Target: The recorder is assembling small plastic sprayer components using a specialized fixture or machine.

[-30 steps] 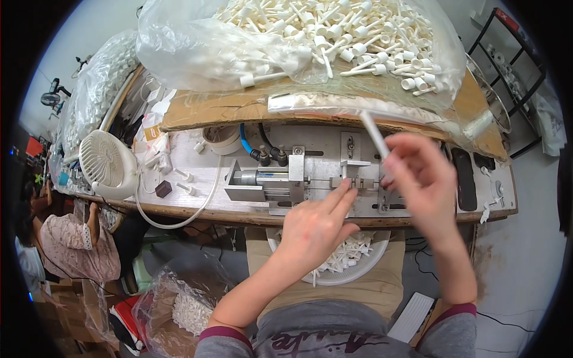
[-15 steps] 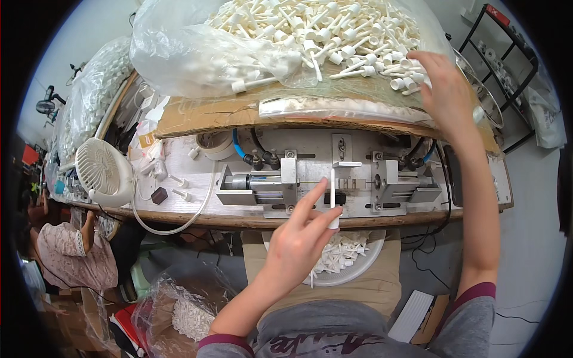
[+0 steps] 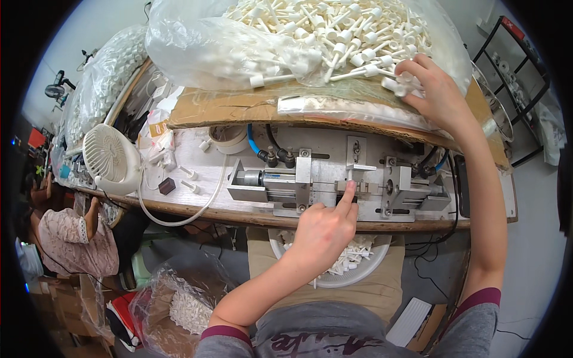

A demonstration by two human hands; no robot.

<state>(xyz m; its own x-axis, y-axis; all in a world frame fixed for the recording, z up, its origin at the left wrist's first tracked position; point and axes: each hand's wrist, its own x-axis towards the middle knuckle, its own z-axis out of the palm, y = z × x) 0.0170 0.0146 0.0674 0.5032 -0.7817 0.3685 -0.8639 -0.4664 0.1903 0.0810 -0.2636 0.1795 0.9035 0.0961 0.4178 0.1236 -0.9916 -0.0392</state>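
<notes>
My left hand (image 3: 327, 231) is at the metal clamping fixture (image 3: 352, 206) on the bench edge. Its index finger is stretched onto a white plastic stick, whose upper part (image 3: 351, 174) shows past the fingertip; the other fingers are curled and hide the lower end. At the right edge of a heap of white cup-ended plastic sticks (image 3: 352, 36), my right hand (image 3: 434, 95) curves its thumb and fingers around a white cup-ended stick (image 3: 407, 82). The heap lies in a clear plastic bag on cardboard above the fixture.
A white fan (image 3: 110, 158) stands left on the bench near loose white pieces (image 3: 190, 179) and a tape roll (image 3: 228, 138). Below the bench edge, a white basket (image 3: 382, 262) holds small white parts. A clear bag (image 3: 173, 310) stands lower left. Another person (image 3: 77, 238) sits at left.
The left index finger has moved onto the stick at the fixture, which now sits farther in. My right hand has closed in on the heap's edge. The view has shifted slightly.
</notes>
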